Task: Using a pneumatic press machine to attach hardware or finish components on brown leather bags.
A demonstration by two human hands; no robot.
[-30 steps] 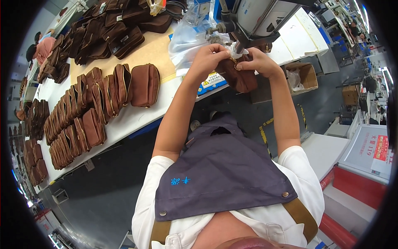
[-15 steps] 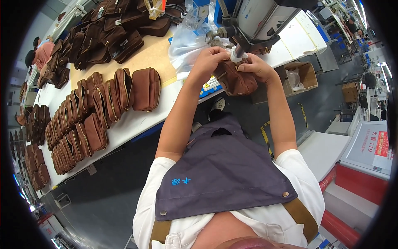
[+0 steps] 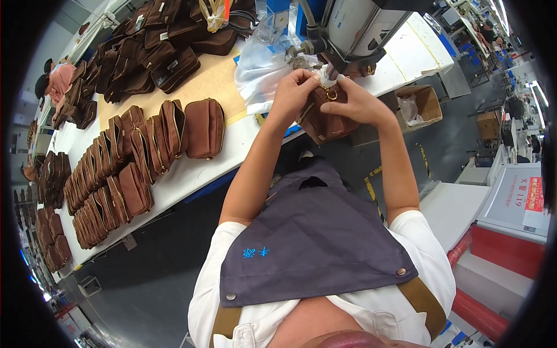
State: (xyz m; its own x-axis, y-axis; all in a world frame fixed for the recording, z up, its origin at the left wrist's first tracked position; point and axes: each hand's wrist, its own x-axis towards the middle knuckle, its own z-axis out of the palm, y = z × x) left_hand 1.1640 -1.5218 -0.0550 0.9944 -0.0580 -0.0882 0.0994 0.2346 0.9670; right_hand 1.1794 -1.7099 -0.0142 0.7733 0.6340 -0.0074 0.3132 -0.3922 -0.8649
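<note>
Head view: left hand (image 3: 295, 93) and right hand (image 3: 355, 103), each grip closed on one small brown fabric pouch with a brass ring (image 3: 326, 116), held just under a grey machine head (image 3: 362, 26), above the white counter (image 3: 185, 174) edge.

Both forearms rose from the lower edge and converged in front of the chest, elbows bent and apart. The left hand (image 3: 296, 93) was curled, its fingers (image 3: 310, 78) pinched closed at the top. The right hand (image 3: 357, 101) sat just beside it, knuckles up, fingers likewise folded shut in a grip.
</note>
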